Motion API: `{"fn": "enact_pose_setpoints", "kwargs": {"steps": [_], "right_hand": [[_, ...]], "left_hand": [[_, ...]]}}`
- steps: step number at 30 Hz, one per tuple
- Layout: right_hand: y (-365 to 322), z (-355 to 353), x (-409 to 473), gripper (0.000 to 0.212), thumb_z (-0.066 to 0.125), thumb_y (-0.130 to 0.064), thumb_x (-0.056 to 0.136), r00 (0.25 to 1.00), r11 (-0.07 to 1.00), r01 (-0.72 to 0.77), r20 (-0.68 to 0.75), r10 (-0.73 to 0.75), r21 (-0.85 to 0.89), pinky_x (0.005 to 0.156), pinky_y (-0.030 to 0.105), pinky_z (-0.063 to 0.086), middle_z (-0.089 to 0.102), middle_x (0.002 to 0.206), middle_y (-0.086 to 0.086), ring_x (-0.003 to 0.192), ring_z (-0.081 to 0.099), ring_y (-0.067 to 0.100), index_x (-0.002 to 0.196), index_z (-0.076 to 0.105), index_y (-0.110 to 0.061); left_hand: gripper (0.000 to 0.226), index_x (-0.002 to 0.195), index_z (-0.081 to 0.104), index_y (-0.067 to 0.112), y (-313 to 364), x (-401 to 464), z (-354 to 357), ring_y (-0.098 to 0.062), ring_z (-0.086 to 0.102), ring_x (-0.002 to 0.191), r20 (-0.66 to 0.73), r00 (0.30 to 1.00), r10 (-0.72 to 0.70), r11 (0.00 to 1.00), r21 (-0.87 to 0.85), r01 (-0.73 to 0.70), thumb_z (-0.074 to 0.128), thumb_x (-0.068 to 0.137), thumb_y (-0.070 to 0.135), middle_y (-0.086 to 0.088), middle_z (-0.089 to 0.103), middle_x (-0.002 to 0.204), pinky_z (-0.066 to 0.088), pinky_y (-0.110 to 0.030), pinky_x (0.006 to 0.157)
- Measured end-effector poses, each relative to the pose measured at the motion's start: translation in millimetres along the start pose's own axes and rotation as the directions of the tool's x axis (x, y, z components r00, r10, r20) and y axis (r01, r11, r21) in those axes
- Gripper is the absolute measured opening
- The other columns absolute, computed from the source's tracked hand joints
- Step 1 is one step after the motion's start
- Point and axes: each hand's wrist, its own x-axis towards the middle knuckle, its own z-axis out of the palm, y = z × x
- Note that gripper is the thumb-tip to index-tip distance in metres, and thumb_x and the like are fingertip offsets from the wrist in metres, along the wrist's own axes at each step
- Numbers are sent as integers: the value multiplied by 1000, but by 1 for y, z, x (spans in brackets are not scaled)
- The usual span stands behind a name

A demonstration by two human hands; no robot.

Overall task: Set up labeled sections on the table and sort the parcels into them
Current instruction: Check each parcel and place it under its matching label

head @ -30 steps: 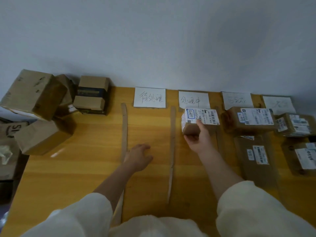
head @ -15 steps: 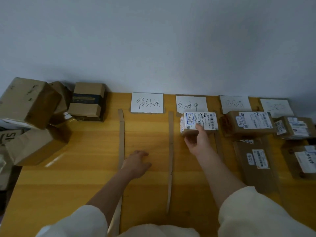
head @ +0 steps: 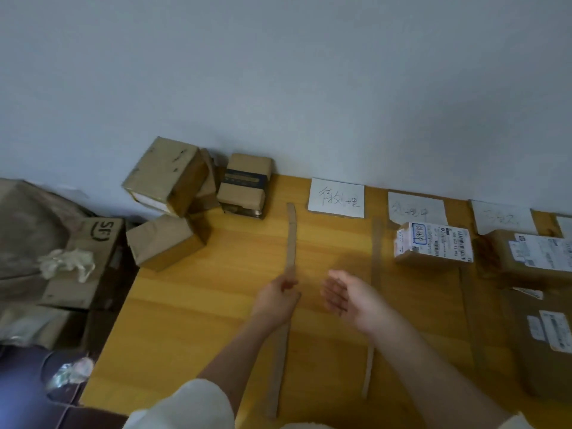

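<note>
A small brown parcel (head: 433, 246) with a white shipping label lies in the second section of the yellow table (head: 201, 320), below the second paper label (head: 416, 209). My right hand (head: 349, 295) hovers open and empty over the first section, apart from that parcel. My left hand (head: 275, 298) sits over the left cardboard divider strip (head: 291, 236) with its fingers curled in. A second strip (head: 376, 243) bounds the first section, headed by a handwritten paper label (head: 335, 198). Unsorted boxes (head: 167, 243) are piled at the table's back left.
More labelled parcels (head: 535, 255) lie in the right sections under a third paper label (head: 501, 216). A box with a dark band (head: 244, 184) stands by the wall. Off the table's left edge are an SF carton (head: 93, 243) and crumpled plastic.
My right hand has let go of the small parcel and drawn back toward me, open. My left hand shifted onto the left strip and curled. The view swung left.
</note>
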Motion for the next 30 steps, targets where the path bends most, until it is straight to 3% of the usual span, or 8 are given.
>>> {"fn": "enact_pose_setpoints", "kwargs": {"steps": [5,11,16,20,24,30], "right_hand": [[16,63,-2,8,57,-22,96,998,975,45,53,-35,-218,63,27,49,68,88,-1,73,62,14,92,61,-17],[7,143,-5,11,62,-31,93,982,935,119,176,-63,-333,73,30,52,68,96,-1,80,64,14,98,61,-22],[-18,207,-3,33,63,-38,91,962,920,184,254,-97,-346,81,32,53,68,106,1,90,64,16,118,59,-20],[-40,254,1,52,64,-46,87,951,893,250,270,-153,-375,93,38,51,63,116,2,105,61,19,130,54,-18],[-55,290,10,70,64,-56,83,942,855,295,278,-187,-426,102,44,45,58,128,4,112,55,22,139,46,-18],[-61,325,29,84,60,-66,81,947,859,272,278,-160,-433,113,48,31,49,144,9,133,42,28,148,36,-22]], "left_hand": [[29,115,65,19,-49,-3,-39,-22,61,112,-108,989,-102,984,-158,84,62,88,26,-1,68,116,50,-33,94],[31,122,60,20,-91,-6,-94,-23,58,114,-344,911,-227,950,-284,130,57,91,26,1,62,120,45,-30,85],[19,106,61,17,-103,-3,-154,-23,60,101,-537,797,-275,891,-455,1,56,88,14,1,62,99,47,-31,82],[25,114,58,20,-102,7,-203,-16,59,103,-670,688,-277,870,-479,-116,57,89,18,4,62,111,49,-32,86],[58,139,43,23,-101,27,-242,-15,47,125,-646,717,-262,848,-509,-148,63,85,22,4,50,136,45,-36,101],[72,149,28,26,-94,47,-266,-11,37,133,-586,803,-113,868,-451,-206,64,86,21,0,41,148,36,-25,94]]}}
